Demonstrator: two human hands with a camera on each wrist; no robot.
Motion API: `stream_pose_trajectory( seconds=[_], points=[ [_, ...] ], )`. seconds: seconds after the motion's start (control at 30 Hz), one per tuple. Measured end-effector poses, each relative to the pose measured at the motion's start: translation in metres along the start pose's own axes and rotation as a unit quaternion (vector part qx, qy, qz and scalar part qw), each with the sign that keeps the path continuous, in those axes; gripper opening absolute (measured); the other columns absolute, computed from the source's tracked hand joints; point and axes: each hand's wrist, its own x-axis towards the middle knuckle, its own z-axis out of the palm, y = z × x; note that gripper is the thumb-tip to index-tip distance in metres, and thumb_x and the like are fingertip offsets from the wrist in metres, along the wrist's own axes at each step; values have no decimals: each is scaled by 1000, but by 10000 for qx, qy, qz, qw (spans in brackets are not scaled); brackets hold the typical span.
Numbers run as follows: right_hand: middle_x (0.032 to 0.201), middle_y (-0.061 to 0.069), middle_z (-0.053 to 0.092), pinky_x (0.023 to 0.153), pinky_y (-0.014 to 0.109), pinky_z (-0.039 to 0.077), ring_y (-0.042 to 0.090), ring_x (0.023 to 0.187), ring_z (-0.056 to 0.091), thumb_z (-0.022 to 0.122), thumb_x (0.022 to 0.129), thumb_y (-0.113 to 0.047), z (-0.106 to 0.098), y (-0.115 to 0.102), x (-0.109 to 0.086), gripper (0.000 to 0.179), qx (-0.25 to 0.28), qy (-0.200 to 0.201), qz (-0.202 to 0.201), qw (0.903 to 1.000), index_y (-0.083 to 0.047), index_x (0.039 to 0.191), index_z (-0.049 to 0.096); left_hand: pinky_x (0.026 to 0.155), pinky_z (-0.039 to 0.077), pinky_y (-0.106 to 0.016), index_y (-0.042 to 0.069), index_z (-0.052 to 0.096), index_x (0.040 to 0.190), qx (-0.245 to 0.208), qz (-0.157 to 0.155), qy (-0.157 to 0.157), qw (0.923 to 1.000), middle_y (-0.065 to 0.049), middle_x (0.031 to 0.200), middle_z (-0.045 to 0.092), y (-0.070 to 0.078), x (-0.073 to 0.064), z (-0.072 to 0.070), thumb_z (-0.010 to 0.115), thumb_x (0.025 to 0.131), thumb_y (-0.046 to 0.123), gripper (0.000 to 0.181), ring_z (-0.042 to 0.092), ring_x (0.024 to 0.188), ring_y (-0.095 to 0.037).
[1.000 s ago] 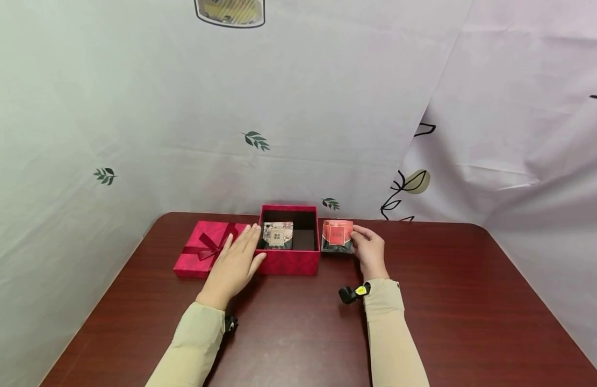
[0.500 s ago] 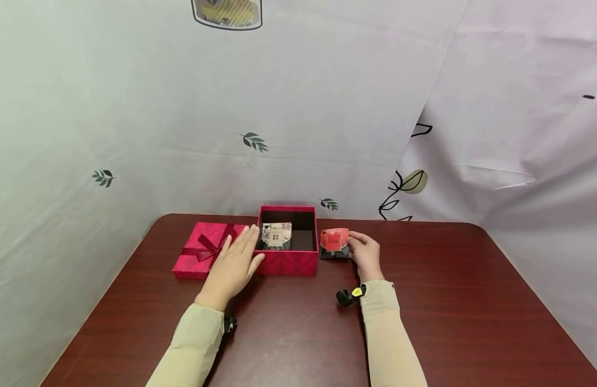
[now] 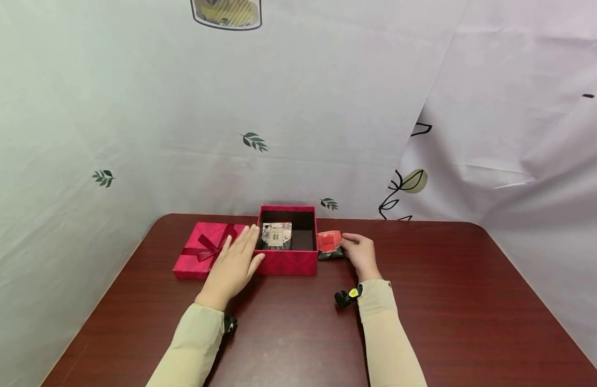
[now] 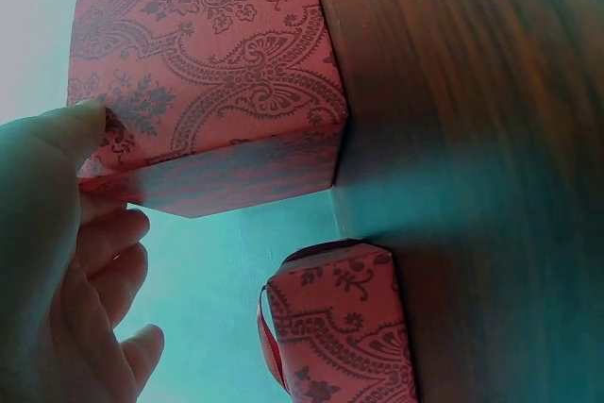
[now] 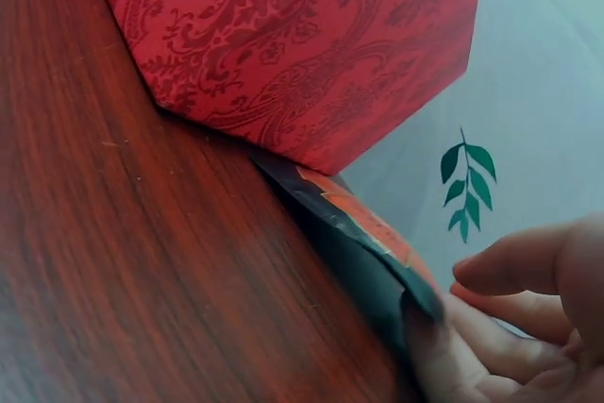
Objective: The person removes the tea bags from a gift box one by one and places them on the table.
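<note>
In the head view my right hand [image 3: 360, 253] holds the right edge of a red and black sachet [image 3: 329, 243]. The sachet slants low over the table, close against the right side of a red patterned gift box [image 3: 288, 263]. In the right wrist view a fingertip lies behind the sachet's dark edge [image 5: 359, 243], and another finger is just above it. My left hand [image 3: 232, 263] has straight fingers along the box's left side, its thumb touching the front face [image 4: 217, 54]. Inside the box, at the left, stands a floral sachet [image 3: 277, 236] with a pale label.
The red box lid [image 3: 206, 250] with a dark red ribbon bow lies left of the box, partly behind my left hand. A brown wooden table [image 3: 288, 333] carries everything. White printed cloth [image 3: 182, 107] hangs behind it.
My right hand has moved left and slightly down with the red and black sachet, which now tilts flatter and closer to the box. My left hand has kept its place.
</note>
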Motion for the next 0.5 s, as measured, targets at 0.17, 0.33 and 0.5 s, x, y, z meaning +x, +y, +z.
stream_pose_trajectory(
  seconds=[0.17,0.33,0.5],
  points=[
    [131,28,62,91,43,55,36,110,64,58,100,-9,-2,-10,-2,37,-953,-143,-191,9952,7,133,62,122,18,-58,2,32,158,-12,-27,-56,10000,-16,162,33,1,0,-1,60,101,34,70,27,152,-32],
    [132,27,62,94,49,51,36,114,60,53,99,-10,-5,-29,-10,37,-1707,-109,-437,9843,6,130,64,122,19,-58,2,34,157,-23,3,7,10000,-16,162,34,1,0,-1,61,101,33,70,27,152,-32],
    [116,24,69,80,38,55,35,98,65,54,100,-10,-4,-47,-20,31,-1494,-94,-568,9871,5,123,68,122,19,-58,1,35,157,-25,15,44,10000,-16,161,35,1,1,0,61,101,32,69,27,152,-32]
  ],
)
